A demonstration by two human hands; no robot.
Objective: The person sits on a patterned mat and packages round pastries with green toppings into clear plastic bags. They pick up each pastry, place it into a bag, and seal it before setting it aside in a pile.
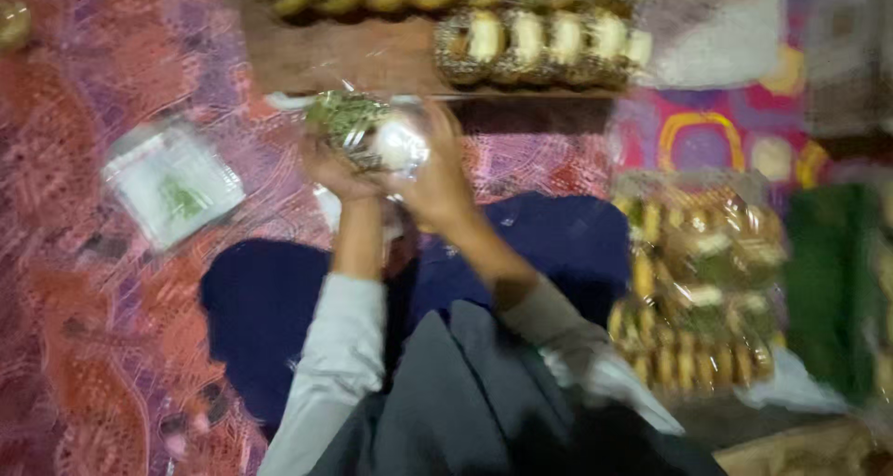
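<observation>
Patterned pink and red mat (84, 281) fills the left of the frame, with a wooden tray (344, 62) of filled, sprinkle-coated doughnuts (539, 40) along the top edge. Centre frame, just below that tray, both hands meet around one clear plastic-wrapped doughnut (367, 132), green-speckled with a pale filling. The left hand (330, 169) cups it from underneath, fingers curled on the wrap; the right hand (437, 178) closes over its right side, thumb pressing the film. It sits between the two palms, lifted off the mat. The picture is blurred, so the exact pinch is hard to read. Risk here, I'd judge: squeeze too hard and the filling smears inside the wrap, or the slick film slips. Packed doughnuts (702, 281) pile at right; a flat packet (172, 183) lies at left.
</observation>
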